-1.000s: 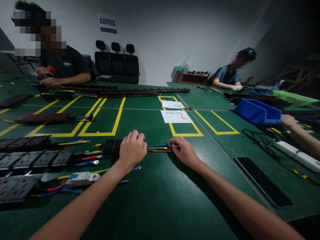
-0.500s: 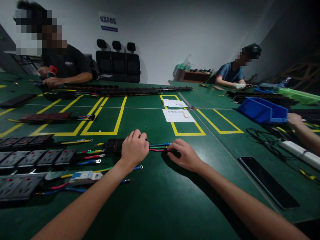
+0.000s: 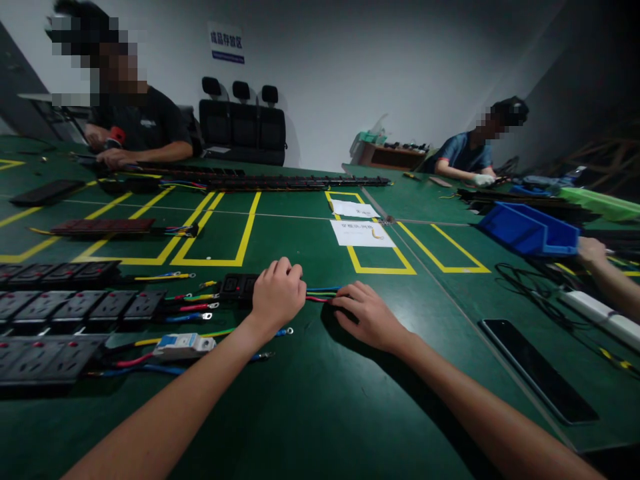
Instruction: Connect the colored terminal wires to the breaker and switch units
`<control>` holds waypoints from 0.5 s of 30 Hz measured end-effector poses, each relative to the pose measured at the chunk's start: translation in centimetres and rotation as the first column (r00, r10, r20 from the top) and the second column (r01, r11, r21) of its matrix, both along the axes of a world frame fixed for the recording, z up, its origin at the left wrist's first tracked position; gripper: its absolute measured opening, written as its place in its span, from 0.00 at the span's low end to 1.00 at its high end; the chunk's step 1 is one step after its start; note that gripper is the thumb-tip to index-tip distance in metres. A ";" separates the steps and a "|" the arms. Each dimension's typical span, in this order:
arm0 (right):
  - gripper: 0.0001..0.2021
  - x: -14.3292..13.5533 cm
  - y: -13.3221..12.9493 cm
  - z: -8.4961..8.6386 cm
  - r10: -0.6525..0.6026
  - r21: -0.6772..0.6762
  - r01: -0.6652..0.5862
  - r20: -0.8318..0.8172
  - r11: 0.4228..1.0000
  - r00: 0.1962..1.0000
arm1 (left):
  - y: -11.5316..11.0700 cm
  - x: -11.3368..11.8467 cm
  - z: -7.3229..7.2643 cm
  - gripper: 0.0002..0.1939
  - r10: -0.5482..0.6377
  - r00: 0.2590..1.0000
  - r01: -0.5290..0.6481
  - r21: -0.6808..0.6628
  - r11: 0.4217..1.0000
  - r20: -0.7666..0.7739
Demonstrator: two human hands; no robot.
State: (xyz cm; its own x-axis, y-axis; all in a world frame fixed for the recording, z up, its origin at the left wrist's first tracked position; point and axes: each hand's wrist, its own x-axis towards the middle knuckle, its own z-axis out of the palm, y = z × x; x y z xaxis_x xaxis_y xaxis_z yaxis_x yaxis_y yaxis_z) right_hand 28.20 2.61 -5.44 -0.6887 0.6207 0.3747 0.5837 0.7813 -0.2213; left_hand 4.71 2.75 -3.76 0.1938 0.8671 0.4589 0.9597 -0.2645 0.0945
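Note:
My left hand (image 3: 279,293) is closed over the right end of a small black socket module (image 3: 239,287). From under it, blue, green and red wires (image 3: 318,294) run right to my right hand (image 3: 364,313), whose curled fingers grip their ends; the wire tips are hidden. Left of my left forearm lie rows of black socket strips (image 3: 83,307) with coloured leads ending in ring terminals. A white and blue breaker (image 3: 184,345) sits on the leads of the nearest strip.
On the green table (image 3: 320,413) are a phone (image 3: 537,370), white power strip (image 3: 603,313), black cable (image 3: 525,287), blue bin (image 3: 530,230) and paper labels (image 3: 363,233). Two people work across the table; another person's hand (image 3: 593,250) is beside the bin.
The view has shifted slightly, so most things sit a little further right. My right hand has closed further over the wire ends, covering the terminals that showed before.

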 end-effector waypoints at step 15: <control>0.14 -2.6 2.3 1.9 0.125 -0.094 -0.106 0.225 0.990 0.966 | -0.3 -0.1 0.2 0.07 0.004 1.000 -0.004 -0.020 1.000 0.015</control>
